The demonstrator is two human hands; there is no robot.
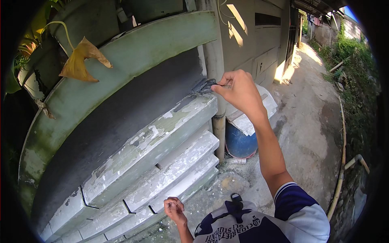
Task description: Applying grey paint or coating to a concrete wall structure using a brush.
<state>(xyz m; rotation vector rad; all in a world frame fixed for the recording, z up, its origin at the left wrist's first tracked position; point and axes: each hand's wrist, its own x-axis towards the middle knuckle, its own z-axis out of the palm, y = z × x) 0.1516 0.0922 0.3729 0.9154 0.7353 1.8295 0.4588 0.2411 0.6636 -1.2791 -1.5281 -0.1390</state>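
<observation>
My right hand (238,89) pinches a small paintbrush (205,86) coated in dark grey. Its bristles meet the right end of the dark grey wall panel (121,94), just above the top ledge (152,130) of a stepped concrete base. White and greenish paint flakes off that ledge, and grey smears mark its right end. Lower down, my left hand (174,209) hangs near the bottom steps with its fingers curled in. Nothing shows in it.
Above the panel curves a green concrete rim (152,39) with a wilted yellow leaf (83,62) over it. A vertical pipe (217,130) stands at the panel's right end, beside a covered blue drum (241,141). A concrete path (307,121) runs along the right.
</observation>
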